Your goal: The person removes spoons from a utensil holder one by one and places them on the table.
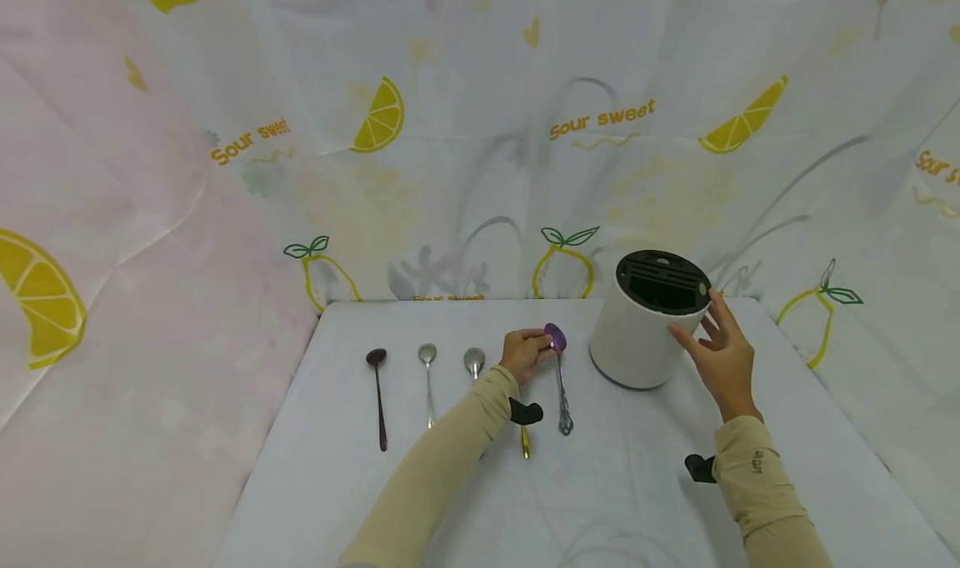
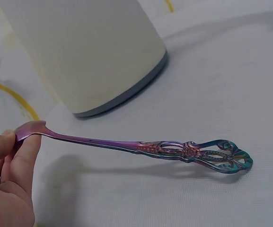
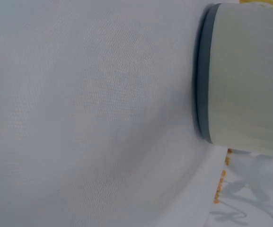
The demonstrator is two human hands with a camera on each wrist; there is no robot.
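My left hand (image 1: 523,353) pinches an iridescent purple spoon (image 2: 112,144) by its bowl, thumb and fingers on its edges. The bowl is raised above the table, and the ornate openwork handle slopes down, its end at or close to the white cloth. Just right of the spoon stands a white utensil holder (image 1: 633,343) with a black slotted top and a dark base band. My right hand (image 1: 723,364) touches the holder's upper right side with spread, fairly straight fingers and thumb. The right wrist view shows the holder's lower part, but not the hand.
Left of my left hand lie a dark reddish spoon (image 1: 380,401), a silver spoon (image 1: 428,376) and another silver spoon (image 1: 474,361), partly behind the sleeve. A gold handle (image 1: 526,445) shows below the left wrist. A lemon-print curtain (image 1: 465,176) hangs behind the white table (image 1: 315,485).
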